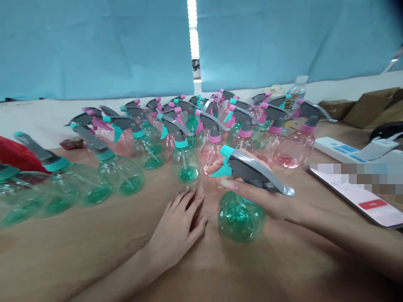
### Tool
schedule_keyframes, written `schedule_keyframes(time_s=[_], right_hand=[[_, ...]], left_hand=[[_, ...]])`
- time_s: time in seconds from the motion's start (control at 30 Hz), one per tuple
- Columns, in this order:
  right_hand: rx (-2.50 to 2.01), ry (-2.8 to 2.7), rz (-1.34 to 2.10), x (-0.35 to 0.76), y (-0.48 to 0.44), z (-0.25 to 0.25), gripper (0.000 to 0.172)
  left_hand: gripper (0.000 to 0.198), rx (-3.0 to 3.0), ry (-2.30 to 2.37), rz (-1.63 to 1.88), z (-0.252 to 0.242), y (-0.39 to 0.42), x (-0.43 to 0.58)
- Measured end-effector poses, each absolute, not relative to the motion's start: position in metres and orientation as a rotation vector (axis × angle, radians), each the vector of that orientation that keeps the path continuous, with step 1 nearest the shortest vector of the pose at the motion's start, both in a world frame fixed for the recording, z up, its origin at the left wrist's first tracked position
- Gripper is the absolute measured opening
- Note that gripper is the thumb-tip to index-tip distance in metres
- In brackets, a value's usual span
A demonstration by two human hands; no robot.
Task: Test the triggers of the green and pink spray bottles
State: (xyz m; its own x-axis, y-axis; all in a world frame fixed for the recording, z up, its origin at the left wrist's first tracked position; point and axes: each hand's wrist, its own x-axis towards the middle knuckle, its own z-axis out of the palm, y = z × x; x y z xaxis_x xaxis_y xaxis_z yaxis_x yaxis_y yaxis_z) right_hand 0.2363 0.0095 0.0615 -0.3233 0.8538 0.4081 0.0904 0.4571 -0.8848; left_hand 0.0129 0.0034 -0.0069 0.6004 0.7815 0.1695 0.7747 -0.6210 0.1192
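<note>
- The fingers (231,184) of the right hand (267,201) clasp the trigger head of the green spray bottle (241,218), tilted at the counter (94,251).
- The left hand (178,230) lies flat, released, just beside it.
- Behind, the other bottles (185,159) stand with heads already fitted.

the green bottle (241,220) up front is clear tinted plastic, smooth and pretty glossy, with light bouncing off it. its sprayer head (252,170) is matt grey plastic, with a slightly shinier teal nozzle and trigger. the pink bottles (296,147) behind are the same see-through glossy stuff. the table top (94,251) looks like matt brown paper or board, kinda fibrous, no shine at all. the curtain (94,46) at the back is soft blue cloth, matt. the power strip (340,150) is smooth white plastic and the boxes (368,107) are plain dull cardboard.
</note>
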Motion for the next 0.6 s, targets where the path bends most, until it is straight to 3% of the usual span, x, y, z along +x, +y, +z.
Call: schedule_keyframes(time_s=[0.6], right_hand=[[-0.852,-1.727,1.005,0.2355,0.0097,0.0644,0.026]], left_hand=[[0.045,2.760,1.365,0.311,-0.0061,0.0023,0.0137]])
